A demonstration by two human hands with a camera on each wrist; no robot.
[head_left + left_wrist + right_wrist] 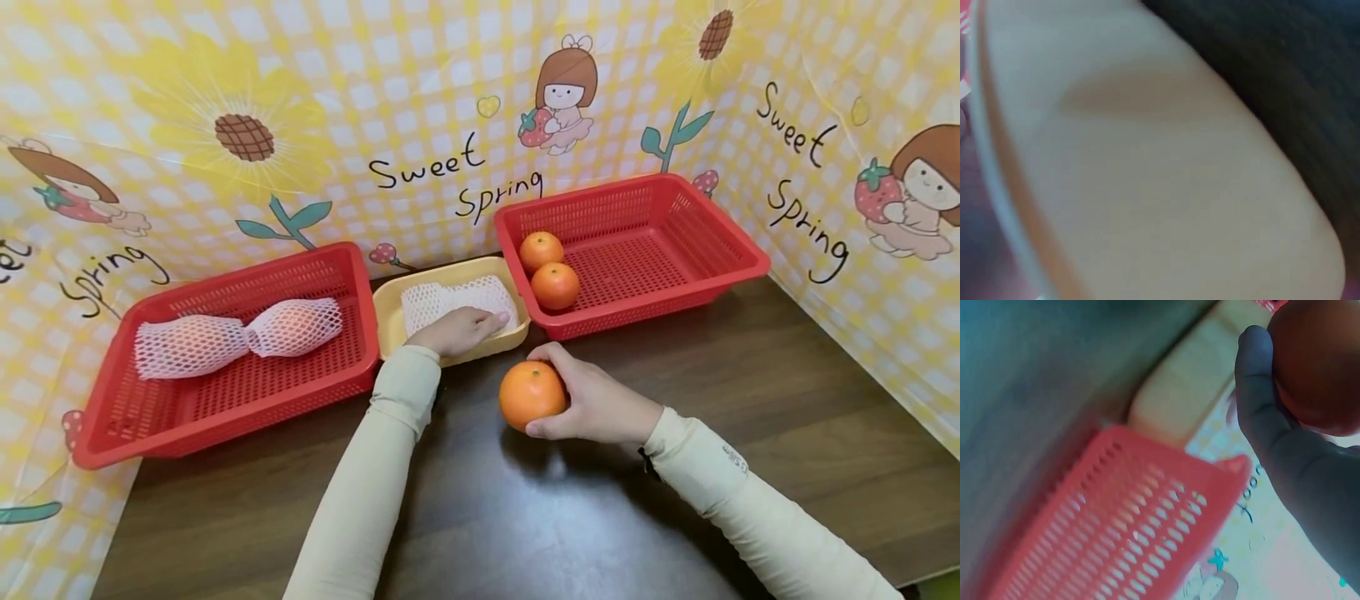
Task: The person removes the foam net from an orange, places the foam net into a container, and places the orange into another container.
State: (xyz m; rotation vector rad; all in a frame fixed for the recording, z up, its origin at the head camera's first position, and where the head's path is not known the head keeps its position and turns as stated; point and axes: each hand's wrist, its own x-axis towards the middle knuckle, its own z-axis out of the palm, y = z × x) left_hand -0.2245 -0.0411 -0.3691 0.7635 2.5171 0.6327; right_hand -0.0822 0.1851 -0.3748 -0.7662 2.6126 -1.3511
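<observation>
In the head view my right hand (600,400) grips an orange (531,395) just above the table, thumb on the near side and fingers behind. The right wrist view shows that thumb pressed along the orange (1322,362). My left hand (459,330) reaches into a pale yellow tray (390,321) and touches the white foam net sleeves (427,304) there. Its fingertips are hidden, so whether they pinch a sleeve is unclear. The left wrist view is mostly filled by the blurred tray wall (1166,181).
On the left stands a red basket (262,425) with two fruits in foam nets (296,327). Another red basket (637,312), at the right, has two bare oranges (555,286) in its left end. A patterned cloth (420,100) hangs behind the wooden table (247,517).
</observation>
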